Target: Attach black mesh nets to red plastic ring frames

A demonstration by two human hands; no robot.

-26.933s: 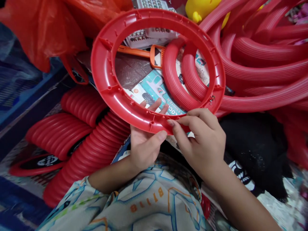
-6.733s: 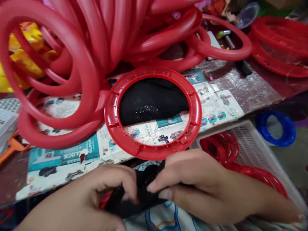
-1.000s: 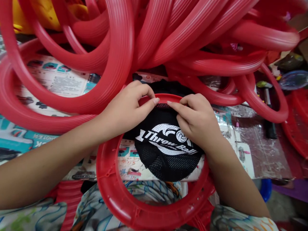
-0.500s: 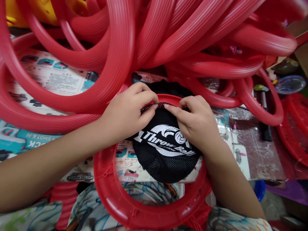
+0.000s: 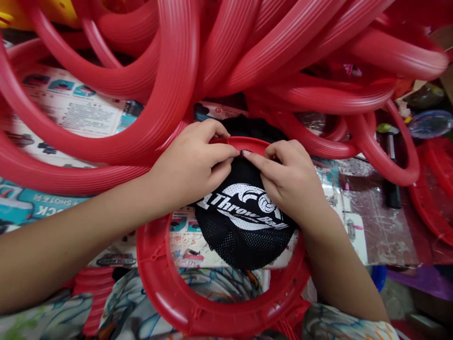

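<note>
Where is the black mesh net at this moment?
In the head view, the black mesh net hangs inside the red ring, its top edge pinched at the ring's far side by left hand and right hand.

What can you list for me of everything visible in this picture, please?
Ring: one, red, flat, nearest the camera, over the lap.
Net: one, black mesh with white print, lying inside the ring, its top edge at the ring's far rim.
Hoops: many, red, ribbed, piled across the top.
Printed sheets: several, white and teal, on the table under the hoops.
Foil: one patch, shiny, right of the ring.
Yellow toy: one, top left corner, mostly hidden.
Left hand: pinching the net's top edge.
Right hand: pinching the same edge, fingertips meeting the left hand's.
</note>
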